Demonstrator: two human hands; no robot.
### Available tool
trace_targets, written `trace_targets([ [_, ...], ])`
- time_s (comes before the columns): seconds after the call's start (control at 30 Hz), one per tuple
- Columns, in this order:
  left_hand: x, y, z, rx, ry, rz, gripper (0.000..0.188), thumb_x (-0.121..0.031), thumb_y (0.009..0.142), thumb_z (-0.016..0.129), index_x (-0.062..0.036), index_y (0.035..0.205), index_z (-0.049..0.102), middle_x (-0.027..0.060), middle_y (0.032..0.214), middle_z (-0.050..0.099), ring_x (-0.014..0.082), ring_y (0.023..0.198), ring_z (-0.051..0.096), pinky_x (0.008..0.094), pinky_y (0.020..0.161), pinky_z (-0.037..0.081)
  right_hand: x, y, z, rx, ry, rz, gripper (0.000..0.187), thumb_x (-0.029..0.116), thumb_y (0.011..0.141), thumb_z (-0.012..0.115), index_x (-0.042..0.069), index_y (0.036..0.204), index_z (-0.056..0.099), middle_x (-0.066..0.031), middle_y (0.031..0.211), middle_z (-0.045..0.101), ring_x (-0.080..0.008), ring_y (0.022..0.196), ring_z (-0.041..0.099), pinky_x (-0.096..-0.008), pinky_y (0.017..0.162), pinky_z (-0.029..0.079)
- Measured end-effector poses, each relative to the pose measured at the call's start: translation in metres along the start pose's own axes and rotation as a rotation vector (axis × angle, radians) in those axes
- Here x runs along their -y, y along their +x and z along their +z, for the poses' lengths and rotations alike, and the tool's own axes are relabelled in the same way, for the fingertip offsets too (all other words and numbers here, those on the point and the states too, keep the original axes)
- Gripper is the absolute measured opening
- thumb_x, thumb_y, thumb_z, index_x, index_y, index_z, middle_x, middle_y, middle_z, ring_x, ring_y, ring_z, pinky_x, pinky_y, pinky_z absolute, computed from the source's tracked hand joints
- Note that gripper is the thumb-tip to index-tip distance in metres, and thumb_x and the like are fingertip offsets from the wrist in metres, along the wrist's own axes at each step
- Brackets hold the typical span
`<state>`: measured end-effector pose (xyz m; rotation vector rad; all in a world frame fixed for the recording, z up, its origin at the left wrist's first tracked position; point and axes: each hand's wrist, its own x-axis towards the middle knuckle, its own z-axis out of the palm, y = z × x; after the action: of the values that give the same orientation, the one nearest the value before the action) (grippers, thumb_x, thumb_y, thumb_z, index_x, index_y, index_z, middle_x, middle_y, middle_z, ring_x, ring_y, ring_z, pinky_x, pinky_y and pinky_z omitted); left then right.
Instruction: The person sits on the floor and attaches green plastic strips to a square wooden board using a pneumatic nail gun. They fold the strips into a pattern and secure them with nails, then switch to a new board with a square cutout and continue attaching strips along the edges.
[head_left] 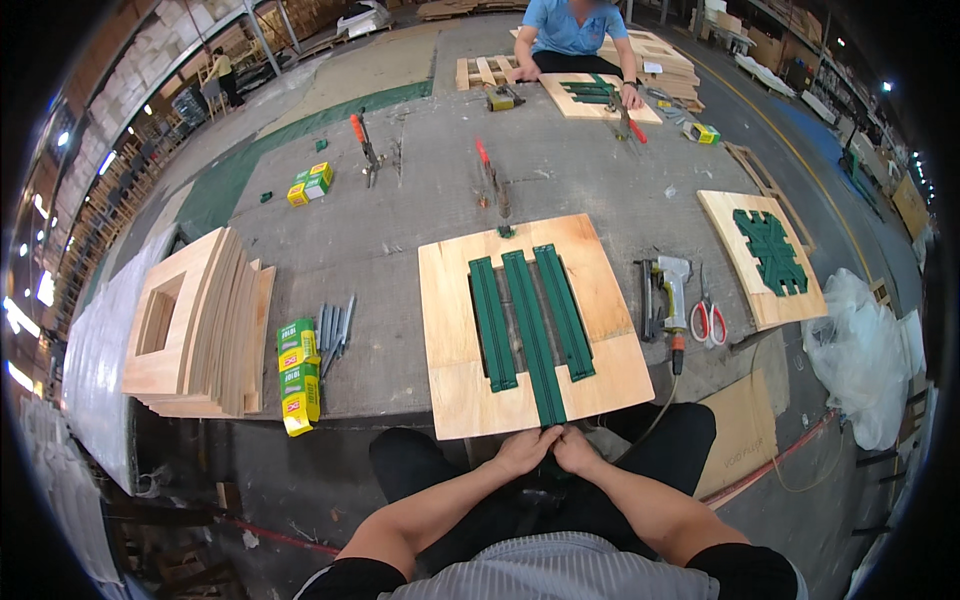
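Note:
In front of me a square wooden frame (pixel 450 290) lies at the table's near edge, with a large opening in its middle. Three green webbing straps (pixel 530 330) run lengthwise across that opening. The middle strap extends over the near edge of the frame, and my left hand (pixel 520 452) and my right hand (pixel 575 450) meet at its end. Both have their fingers closed on it, thumbs side by side; the tip of the strap is hidden in them. Beyond the frame's far edge stands a red-handled clamp (pixel 487 165).
Right of the frame are a staple gun (pixel 673 290), red-handled scissors (pixel 708 322) and a board with woven green webbing (pixel 724 222). On the left are stacked wooden frames (pixel 190 320), staple boxes (pixel 298 375) and staple strips (pixel 336 325). A co-worker (pixel 568 30) handles another board at the far end.

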<state>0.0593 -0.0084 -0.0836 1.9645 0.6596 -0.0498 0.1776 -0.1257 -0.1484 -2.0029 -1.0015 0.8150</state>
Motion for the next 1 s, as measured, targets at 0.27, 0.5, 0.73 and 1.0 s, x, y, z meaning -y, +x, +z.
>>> trace_targets([
  [0.27, 0.021, 0.028, -0.005, -0.057, 0.196, 0.398, 0.053, -0.052, 0.108, 0.046, -0.0104, 0.137, 0.064, 0.0179, 0.138, 0.064, 0.0405, 0.123, 0.061, 0.0490, 0.106, 0.047, 0.011, 0.009, -0.010, 0.118, -0.083, -0.016, 0.029, 0.016, 0.099, 0.050, -0.007, 0.108, 0.065, -0.0332, 0.106, 0.068, -0.0499, 0.106, 0.064, -0.0570, 0.093, 0.050],
  [0.5, 0.028, 0.037, -0.017, -0.305, 0.611, 0.470, 0.049, -0.058, 0.101, 0.053, -0.0199, 0.129, 0.067, 0.0103, 0.130, 0.068, 0.0364, 0.118, 0.064, 0.0504, 0.099, 0.051, 0.050, -0.035, -0.060, 0.029, -0.189, -0.067, 0.033, 0.025, 0.102, 0.060, -0.003, 0.116, 0.069, -0.0214, 0.098, 0.074, -0.0384, 0.094, 0.072, -0.0465, 0.088, 0.057],
  [0.73, 0.034, 0.037, -0.015, -0.547, 1.345, 0.528, 0.054, -0.060, 0.100, 0.046, -0.0246, 0.139, 0.058, 0.0071, 0.143, 0.061, 0.0348, 0.132, 0.057, 0.0557, 0.109, 0.046, 0.074, 0.036, -0.247, -0.611, -0.201, 0.034, 0.022, 0.021, 0.098, 0.068, 0.001, 0.107, 0.071, -0.0118, 0.080, 0.071, -0.0220, 0.076, 0.070, -0.0387, 0.072, 0.056],
  [1.0, 0.024, 0.038, -0.019, -0.127, 0.567, 0.295, 0.055, -0.057, 0.102, 0.041, -0.0170, 0.135, 0.059, 0.0085, 0.136, 0.064, 0.0324, 0.127, 0.060, 0.0503, 0.106, 0.049, 0.039, 0.149, -0.286, -0.494, -0.624, 0.507, 0.054, 0.031, 0.078, 0.084, -0.007, 0.114, 0.072, -0.0284, 0.114, 0.073, -0.0402, 0.106, 0.072, -0.0439, 0.091, 0.057],
])
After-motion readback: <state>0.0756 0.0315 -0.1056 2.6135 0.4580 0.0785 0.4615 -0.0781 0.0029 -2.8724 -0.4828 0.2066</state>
